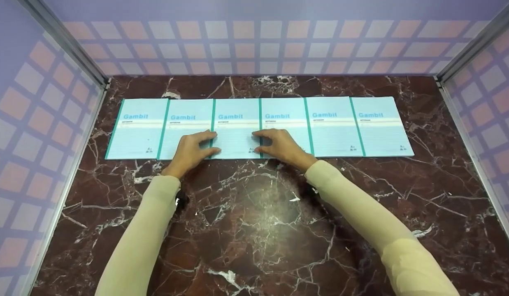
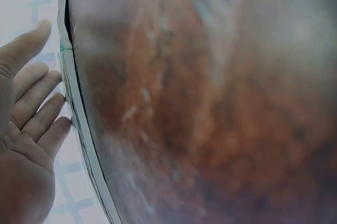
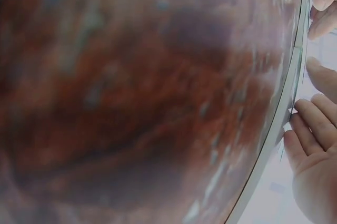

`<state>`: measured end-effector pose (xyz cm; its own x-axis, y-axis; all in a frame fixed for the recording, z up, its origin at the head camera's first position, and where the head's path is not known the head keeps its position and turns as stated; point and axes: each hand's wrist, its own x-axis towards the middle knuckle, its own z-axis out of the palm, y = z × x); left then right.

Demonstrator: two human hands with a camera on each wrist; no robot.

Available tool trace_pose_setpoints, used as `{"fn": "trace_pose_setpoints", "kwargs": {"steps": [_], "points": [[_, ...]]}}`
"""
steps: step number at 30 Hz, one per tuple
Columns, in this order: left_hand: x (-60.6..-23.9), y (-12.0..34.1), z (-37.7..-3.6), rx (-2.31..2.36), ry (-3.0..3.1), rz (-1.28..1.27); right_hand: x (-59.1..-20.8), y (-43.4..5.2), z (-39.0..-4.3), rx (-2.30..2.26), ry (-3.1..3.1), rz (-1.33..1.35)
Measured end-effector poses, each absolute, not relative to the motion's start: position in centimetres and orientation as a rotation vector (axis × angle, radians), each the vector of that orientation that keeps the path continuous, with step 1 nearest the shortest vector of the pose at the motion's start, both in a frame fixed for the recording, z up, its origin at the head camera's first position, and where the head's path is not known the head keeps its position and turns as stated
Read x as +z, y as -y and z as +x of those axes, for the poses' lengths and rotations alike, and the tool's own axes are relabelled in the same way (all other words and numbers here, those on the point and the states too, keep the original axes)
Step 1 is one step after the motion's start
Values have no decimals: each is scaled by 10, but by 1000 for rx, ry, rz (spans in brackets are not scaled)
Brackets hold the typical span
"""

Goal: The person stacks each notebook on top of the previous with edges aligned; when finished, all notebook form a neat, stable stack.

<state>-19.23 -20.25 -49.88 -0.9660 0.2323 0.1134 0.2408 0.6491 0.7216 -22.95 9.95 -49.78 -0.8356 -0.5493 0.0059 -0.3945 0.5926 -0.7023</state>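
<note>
Several pale blue "Gambit" notebooks with green spines lie side by side in one row. My left hand (image 1: 192, 149) is over the notebook (image 1: 188, 109) left of the middle one, its thumb and fingertips at the green spine of the middle notebook (image 1: 236, 142). Mirroring it, my right hand (image 1: 284, 144) is over the notebook (image 1: 281, 109) on the other side, fingertips at the middle notebook's right edge. Thumb and fingers are spread apart on both hands, nothing pinched between them. Each wrist view shows the relaxed fingers (image 2: 45, 118) close to the notebooks' edges.
Dark red marbled table (image 1: 254, 230) extends in front of the row. At the left end lies one notebook (image 1: 135, 139), and two more (image 1: 332, 135) lie at the right. A checked back wall (image 1: 254, 45) and metal-framed side panels (image 1: 476, 135) enclose the table.
</note>
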Motion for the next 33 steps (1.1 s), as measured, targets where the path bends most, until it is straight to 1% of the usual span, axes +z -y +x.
{"fn": "trace_pose_setpoints", "kwargs": {"steps": [7,18,33], "points": [[-499,203,-193,-1239,2879,-384,-497,-99,-230,-1000,-2612,-885],[-500,202,-192,-1189,2873,-450,-499,-102,-230,-953,-2630,-1033],[-500,202,-186,-1218,2856,-470,-498,-104,-225,-933,-2622,-1101]]}}
